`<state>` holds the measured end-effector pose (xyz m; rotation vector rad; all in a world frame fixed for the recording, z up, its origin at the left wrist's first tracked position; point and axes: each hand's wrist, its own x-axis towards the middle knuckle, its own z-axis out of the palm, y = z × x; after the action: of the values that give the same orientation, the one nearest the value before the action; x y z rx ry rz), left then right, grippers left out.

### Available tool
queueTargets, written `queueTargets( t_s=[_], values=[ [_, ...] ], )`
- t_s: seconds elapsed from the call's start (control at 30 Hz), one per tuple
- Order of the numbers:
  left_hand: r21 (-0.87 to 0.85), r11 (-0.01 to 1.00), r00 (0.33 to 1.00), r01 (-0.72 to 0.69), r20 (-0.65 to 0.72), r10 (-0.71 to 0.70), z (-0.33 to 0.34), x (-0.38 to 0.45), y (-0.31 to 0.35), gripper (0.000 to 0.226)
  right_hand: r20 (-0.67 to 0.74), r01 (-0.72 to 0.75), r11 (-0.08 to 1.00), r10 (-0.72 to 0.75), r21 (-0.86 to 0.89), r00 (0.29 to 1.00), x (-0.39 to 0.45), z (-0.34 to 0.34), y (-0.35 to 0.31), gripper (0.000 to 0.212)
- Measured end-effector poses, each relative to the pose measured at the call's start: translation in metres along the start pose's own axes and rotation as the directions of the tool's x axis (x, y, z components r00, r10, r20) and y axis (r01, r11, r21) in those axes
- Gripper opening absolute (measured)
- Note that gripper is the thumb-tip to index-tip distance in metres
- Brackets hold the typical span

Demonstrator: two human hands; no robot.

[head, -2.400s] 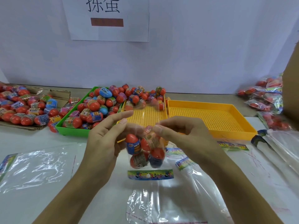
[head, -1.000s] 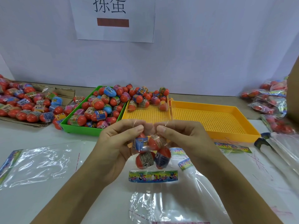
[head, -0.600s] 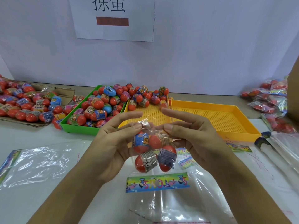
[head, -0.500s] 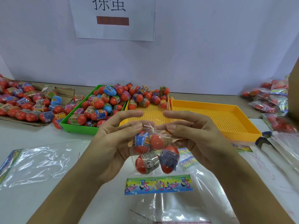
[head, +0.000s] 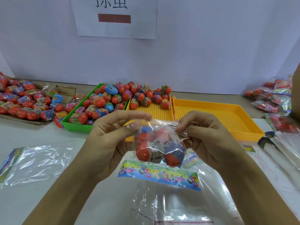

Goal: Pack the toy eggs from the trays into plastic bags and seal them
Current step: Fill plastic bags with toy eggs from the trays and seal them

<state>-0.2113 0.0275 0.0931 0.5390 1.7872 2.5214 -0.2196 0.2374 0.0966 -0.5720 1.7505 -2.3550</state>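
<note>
A clear plastic bag (head: 159,144) holding several orange toy eggs hangs above the table at the centre. My left hand (head: 107,140) pinches its left top edge with thumb and fingers. My right hand (head: 206,137) pinches the right top edge. The bag's colourful printed strip (head: 159,175) hangs below the eggs. Behind the hands, a green tray (head: 76,125) is heaped with loose eggs, and a yellow tray (head: 155,111) holds several eggs at its far end.
A second yellow tray (head: 227,117) stands at the right with no eggs in it. Loose eggs lie on cardboard (head: 24,103) at far left. Packed bags (head: 276,98) pile up at far right. Unfilled bags lie at left (head: 35,161), bottom centre (head: 175,202) and right (head: 285,146).
The filled bag has tilted and dropped a little, its printed strip swinging toward me. My hands have spread slightly apart along the bag's top edge.
</note>
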Motion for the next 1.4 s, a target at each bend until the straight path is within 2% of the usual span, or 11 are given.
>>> queueTargets(
  t_s=[0.3, 0.4, 0.5, 0.57, 0.73, 0.8, 0.93, 1.03, 1.27, 1.33, 1.4],
  values=[
    [0.029, 0.995, 0.994, -0.092, 0.062, 0.09, -0.008, 0.006, -0.012, 0.031, -0.01, -0.039, 0.997, 0.038, -0.072, 0.999, 0.001, -0.006, -0.002, 0.032],
    [-0.03, 0.999, 0.998, -0.033, 0.059, 0.034, -0.01, 0.006, -0.014, 0.025, -0.037, -0.032, 0.996, 0.029, -0.079, 0.999, 0.001, -0.006, 0.0, 0.035],
    [0.217, 0.968, 0.991, -0.124, -0.022, 0.132, -0.009, 0.003, -0.018, 0.018, -0.105, 0.018, 0.978, -0.04, -0.207, 0.994, 0.001, 0.001, 0.005, 0.032],
    [0.355, 0.91, 0.976, -0.213, 0.04, 0.213, -0.004, 0.0, -0.02, 0.014, -0.182, 0.053, 0.949, -0.114, -0.311, 0.977, 0.001, 0.006, 0.009, 0.033],
    [0.387, 0.894, 0.974, -0.227, 0.068, 0.218, 0.0, -0.002, -0.022, 0.019, -0.201, -0.092, 0.855, -0.015, -0.51, 0.979, 0.0, 0.012, 0.016, 0.044],
    [0.327, 0.927, 0.982, -0.184, 0.029, 0.184, -0.002, -0.001, -0.019, 0.021, -0.11, -0.058, 0.883, 0.007, -0.466, 0.994, 0.0, 0.01, 0.015, 0.034],
    [-0.011, 1.0, 1.0, 0.022, -0.009, -0.022, -0.007, 0.003, -0.014, 0.057, 0.003, 0.056, 0.931, -0.058, -0.361, 0.998, -0.002, 0.006, 0.01, 0.018],
    [-0.147, 0.981, 0.986, 0.128, 0.127, -0.11, -0.007, 0.002, -0.013, 0.049, 0.068, 0.089, 0.959, -0.073, -0.27, 0.995, -0.003, 0.003, 0.007, 0.016],
    [-0.309, 0.936, 0.946, 0.172, 0.318, -0.069, -0.015, -0.004, -0.012, 0.032, 0.351, 0.06, 0.998, -0.051, -0.014, 0.935, -0.005, -0.007, 0.006, 0.022],
    [-0.331, 0.928, 0.948, 0.172, 0.313, -0.063, -0.014, -0.003, -0.012, 0.033, 0.322, 0.005, 1.0, -0.012, 0.022, 0.947, -0.001, -0.009, 0.005, 0.027],
    [-0.296, 0.943, 0.977, 0.15, 0.193, -0.095, -0.007, -0.001, -0.015, 0.041, 0.227, -0.048, 0.998, 0.054, -0.03, 0.972, 0.002, -0.011, -0.002, 0.029]
  ],
)
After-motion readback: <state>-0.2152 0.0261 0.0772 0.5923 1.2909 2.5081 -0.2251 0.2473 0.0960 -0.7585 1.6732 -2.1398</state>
